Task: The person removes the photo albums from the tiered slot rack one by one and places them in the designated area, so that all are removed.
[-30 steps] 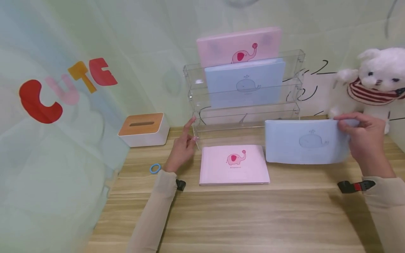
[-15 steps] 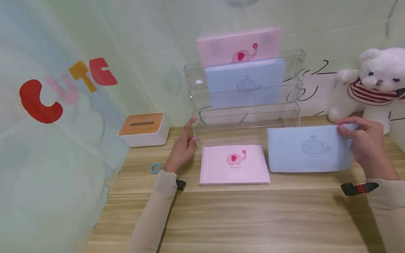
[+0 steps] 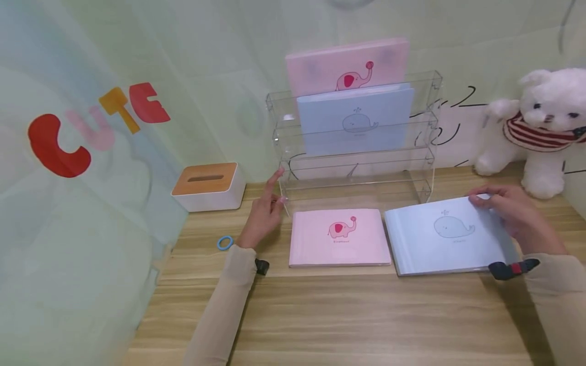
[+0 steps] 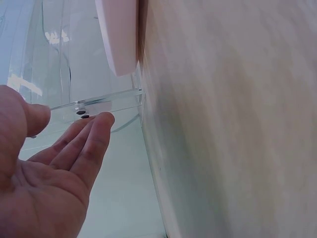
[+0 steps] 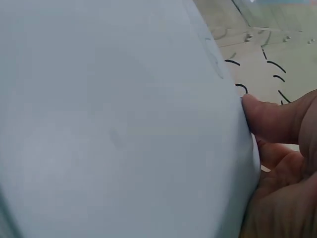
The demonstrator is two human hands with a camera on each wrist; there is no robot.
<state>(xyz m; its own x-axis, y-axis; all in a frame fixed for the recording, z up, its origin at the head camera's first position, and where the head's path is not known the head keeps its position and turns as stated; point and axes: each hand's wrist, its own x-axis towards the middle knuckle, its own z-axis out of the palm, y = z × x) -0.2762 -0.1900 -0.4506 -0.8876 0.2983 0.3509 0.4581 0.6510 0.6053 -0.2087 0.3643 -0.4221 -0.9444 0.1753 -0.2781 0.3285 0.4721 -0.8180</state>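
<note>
My right hand pinches the upper right edge of a light blue booklet with a whale drawing. That booklet leans back at a low tilt over the desk, its lower edge near or on the wood. Immediately to its left, a pink elephant booklet lies flat. With fairly straight fingers, my left hand touches the left side of a clear acrylic rack; the left wrist view shows its fingertips at the side panel. Higher in the rack stand another blue whale booklet and a pink elephant booklet.
A white tissue box with a wooden lid stands at the left, and a blue ring lies by my left forearm. A white plush bear sits at the back right. Behind the desk hangs a pale printed curtain.
My right hand has lowered the blue booklet from nearly upright toward the desk and laid it back, beside the pink one. The left hand has stayed at the rack.
</note>
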